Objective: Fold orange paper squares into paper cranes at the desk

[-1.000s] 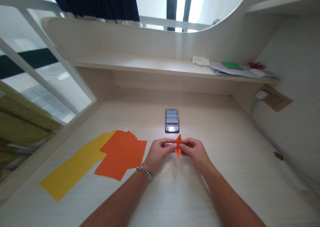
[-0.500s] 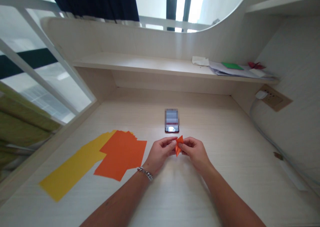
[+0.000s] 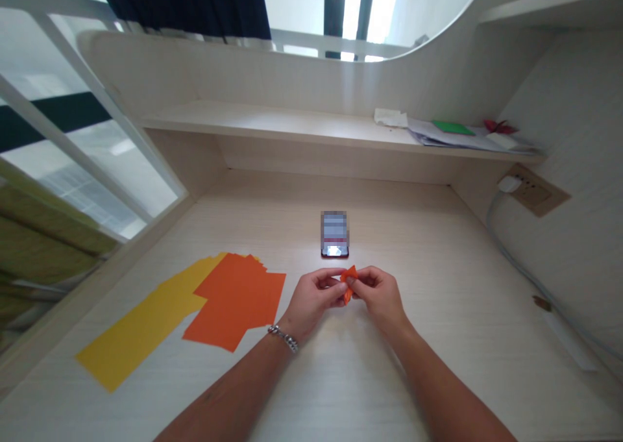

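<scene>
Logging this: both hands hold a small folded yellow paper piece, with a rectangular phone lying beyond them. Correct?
Only the colour is wrong: in the head view, the left hand and right hand hold a small folded orange paper piece. The rectangular phone does lie beyond them.

A dark rectangular smartphone (image 3: 335,234) with a blurred screen lies on the pale wood-grain desktop (image 3: 389,221). On the long, pale wooden shelf (image 3: 272,119) behind it, a small white crumpled paper (image 3: 390,117) sits just beside a stack of white sheets (image 3: 428,135) bearing a flat green rectangle (image 3: 452,128) and a dark-red pointed piece (image 3: 500,127). At right, a white plastic plug (image 3: 509,184) with a grey cable (image 3: 509,254) is in a beige rectangular wall socket (image 3: 539,194).
</scene>
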### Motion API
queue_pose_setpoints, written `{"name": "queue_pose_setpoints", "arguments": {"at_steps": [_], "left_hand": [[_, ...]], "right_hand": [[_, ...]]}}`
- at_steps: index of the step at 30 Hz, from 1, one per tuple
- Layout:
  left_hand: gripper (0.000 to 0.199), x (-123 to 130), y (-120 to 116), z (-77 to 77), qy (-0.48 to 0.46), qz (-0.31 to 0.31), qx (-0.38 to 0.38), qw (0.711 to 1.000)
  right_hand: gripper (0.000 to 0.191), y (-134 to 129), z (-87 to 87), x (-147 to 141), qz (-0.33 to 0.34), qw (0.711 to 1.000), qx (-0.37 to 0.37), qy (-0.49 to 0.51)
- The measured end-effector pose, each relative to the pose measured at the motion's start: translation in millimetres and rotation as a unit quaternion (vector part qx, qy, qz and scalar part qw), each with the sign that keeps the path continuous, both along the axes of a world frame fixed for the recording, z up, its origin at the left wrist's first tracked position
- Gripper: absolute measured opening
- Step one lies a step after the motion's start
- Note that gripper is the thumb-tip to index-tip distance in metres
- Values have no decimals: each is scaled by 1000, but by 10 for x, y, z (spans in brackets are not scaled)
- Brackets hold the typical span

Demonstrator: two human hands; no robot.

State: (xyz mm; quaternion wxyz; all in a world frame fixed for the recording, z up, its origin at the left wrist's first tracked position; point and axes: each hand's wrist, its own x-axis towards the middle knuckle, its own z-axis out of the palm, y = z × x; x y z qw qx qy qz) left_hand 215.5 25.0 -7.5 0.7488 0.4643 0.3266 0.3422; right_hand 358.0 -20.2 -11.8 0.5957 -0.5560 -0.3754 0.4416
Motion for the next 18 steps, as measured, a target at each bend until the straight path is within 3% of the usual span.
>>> {"name": "queue_pose_setpoints", "arguments": {"at_steps": [11,18], "left_hand": [[45,2,13,-35,-11,0,-7,1000],[47,13,-9,-15,-11,19,-8,1000]], "right_hand": [[22,-16,18,-25,-36,997,28,-66],[24,-9,2,-40,-51,996,37,-56]]}}
